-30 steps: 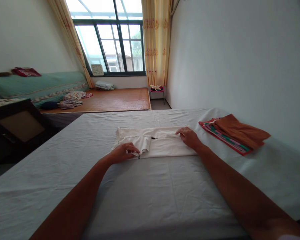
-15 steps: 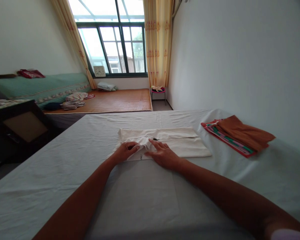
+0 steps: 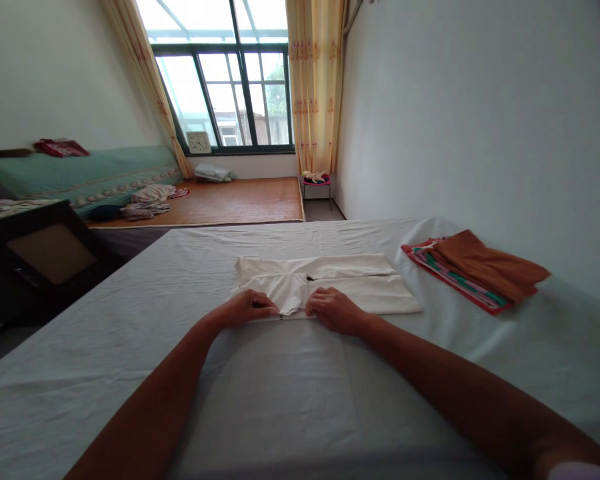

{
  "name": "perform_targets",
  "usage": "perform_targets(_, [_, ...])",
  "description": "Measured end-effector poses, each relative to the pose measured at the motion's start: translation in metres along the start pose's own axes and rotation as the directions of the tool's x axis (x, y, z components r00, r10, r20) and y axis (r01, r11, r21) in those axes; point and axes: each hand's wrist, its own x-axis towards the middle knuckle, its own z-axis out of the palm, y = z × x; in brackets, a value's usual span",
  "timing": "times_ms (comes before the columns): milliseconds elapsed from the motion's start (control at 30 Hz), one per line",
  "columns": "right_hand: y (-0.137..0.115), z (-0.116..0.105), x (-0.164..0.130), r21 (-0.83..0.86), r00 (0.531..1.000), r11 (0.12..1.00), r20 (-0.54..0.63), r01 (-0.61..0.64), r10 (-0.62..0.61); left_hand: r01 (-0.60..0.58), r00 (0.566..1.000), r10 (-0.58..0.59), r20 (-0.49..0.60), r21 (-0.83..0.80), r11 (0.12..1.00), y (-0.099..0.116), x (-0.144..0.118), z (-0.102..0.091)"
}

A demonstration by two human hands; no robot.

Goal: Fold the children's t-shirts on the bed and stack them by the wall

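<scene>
A white garment (image 3: 350, 283) lies folded into a long strip on the bed sheet (image 3: 280, 400) in front of me. My left hand (image 3: 247, 307) rests on its near left edge with fingers curled on the fabric. My right hand (image 3: 333, 310) sits just right of it on the near edge, fingers bent and pinching the cloth. A short folded flap of the garment lies between the two hands.
A folded orange cloth (image 3: 485, 263) lies on a striped red and green cloth (image 3: 445, 273) at the bed's right side by the wall. Beyond the bed are a woven mat platform (image 3: 230, 200) with clothes, a small stool (image 3: 316, 181) and a dark cabinet (image 3: 30, 253) at left.
My right hand came from the garment's far right end to its near middle edge, then drew back slightly and curled its fingers. My left hand stayed on the near left edge.
</scene>
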Motion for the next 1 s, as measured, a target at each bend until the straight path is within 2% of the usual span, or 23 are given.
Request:
perform_targets(33, [0.0,0.001,0.0,0.02,0.999,1.0,-0.035,-0.024,0.024,0.025,0.999,-0.025,-0.036,-0.011,1.0,0.0,0.001,0.0])
perform_targets(100, [0.0,0.003,0.0,0.041,0.992,0.998,-0.116,-0.053,0.057,0.056,0.978,-0.062,-0.199,-0.032,0.998,-0.001,0.005,0.003])
perform_targets(167, [0.0,0.005,0.001,0.033,0.991,0.999,-0.126,-0.032,0.036,0.03,0.935,-0.025,-0.354,0.007,1.0,-0.004,0.011,0.008])
perform_targets(200, [0.0,0.007,0.001,0.024,0.995,1.0,-0.102,-0.008,0.01,0.011,0.922,0.016,-0.387,0.065,0.998,-0.007,0.013,0.011])
perform_targets(300, [0.0,0.008,0.002,0.026,0.998,0.998,-0.031,0.048,-0.048,0.026,0.947,0.076,-0.311,0.31,0.95,-0.018,0.017,0.022])
perform_targets(400, [0.0,0.004,0.004,0.031,0.999,0.999,-0.025,0.029,-0.029,0.094,0.975,0.015,-0.221,0.472,0.876,-0.026,0.017,0.031])
perform_targets(500, [0.012,0.001,0.002,-0.059,0.995,0.997,-0.083,-0.056,0.051,0.154,0.97,-0.029,-0.24,0.52,0.84,-0.031,0.017,0.033])
perform_targets(567, [0.031,0.0,-0.003,-0.148,0.98,0.974,-0.129,-0.17,0.152,0.214,0.957,-0.067,-0.283,0.529,0.821,-0.032,0.017,0.032])
perform_targets(633, [0.055,-0.001,-0.014,-0.22,0.941,0.917,-0.141,-0.334,0.309,0.278,0.943,-0.122,-0.311,0.528,0.802,-0.034,0.017,0.028])
perform_targets(700, [0.081,-0.005,-0.027,-0.261,0.865,0.825,-0.107,-0.501,0.491,0.322,0.933,-0.169,-0.319,0.526,0.787,-0.037,0.016,0.025])
perform_targets(767, [0.104,-0.011,-0.041,-0.282,0.781,0.742,-0.045,-0.608,0.623,0.344,0.927,-0.193,-0.32,0.528,0.776,-0.039,0.015,0.024])
perform_targets(867, [0.127,-0.022,-0.058,-0.29,0.696,0.668,0.012,-0.685,0.718,0.355,0.925,-0.204,-0.32,0.543,0.761,-0.039,0.013,0.024])
perform_targets(933, [0.137,-0.029,-0.069,-0.289,0.652,0.623,-0.008,-0.727,0.758,0.367,0.922,-0.213,-0.323,0.552,0.749,-0.037,0.013,0.025])
perform_targets(1000, [0.144,-0.035,-0.08,-0.284,0.632,0.594,-0.056,-0.753,0.773,0.377,0.919,-0.221,-0.328,0.56,0.738,-0.035,0.012,0.025])
